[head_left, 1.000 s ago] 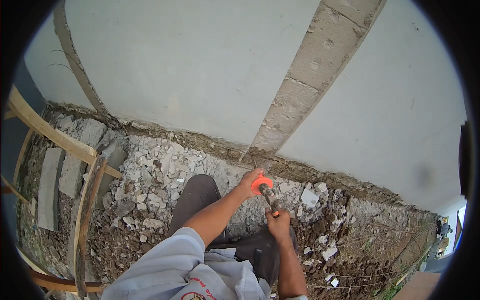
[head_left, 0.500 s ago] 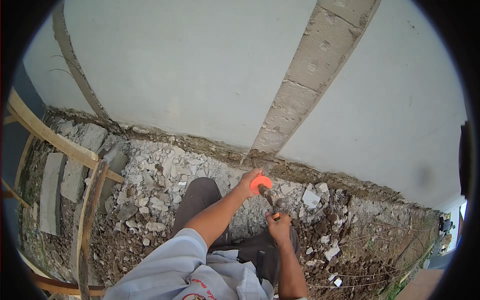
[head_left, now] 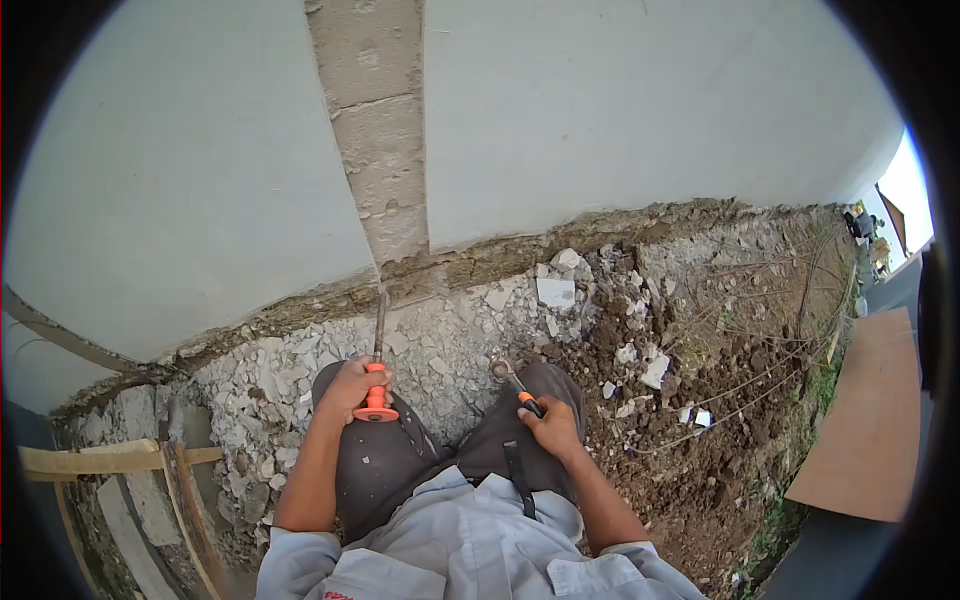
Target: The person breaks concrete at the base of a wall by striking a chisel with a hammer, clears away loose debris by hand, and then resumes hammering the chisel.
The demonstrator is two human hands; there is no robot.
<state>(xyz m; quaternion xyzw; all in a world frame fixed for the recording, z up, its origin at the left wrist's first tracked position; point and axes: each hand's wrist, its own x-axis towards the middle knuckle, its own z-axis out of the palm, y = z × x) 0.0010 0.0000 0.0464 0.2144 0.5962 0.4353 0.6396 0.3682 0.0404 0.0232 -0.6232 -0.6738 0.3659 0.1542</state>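
My left hand point(head_left: 350, 392) is closed round the orange grip of a chisel point(head_left: 381, 325), over my left knee. The round orange hand guard sits below the fist, and the metal shaft points up towards the foot of the wall. In my right hand point(head_left: 557, 428), by my right thigh, is a hammer point(head_left: 523, 393) with an orange and black handle. Its head hangs over the rubble between my knees, apart from the chisel. The wall point(head_left: 240, 160) ahead is pale, with a bare concrete strip point(head_left: 385, 165) running down to its rough, broken base point(head_left: 480, 262).
Broken rubble point(head_left: 440, 350) lies along the wall, with a larger white chunk point(head_left: 556, 292) to the right. Wooden boards point(head_left: 100, 458) form a frame at the lower left, beside concrete slabs point(head_left: 140, 505). Thin rods or roots cross the soil point(head_left: 720, 390); a brown panel point(head_left: 860, 420) lies far right.
My view has swung to the right. The chisel and hammer were close together, hammer head near the guard; now they are apart, the chisel turned with its guard towards me.
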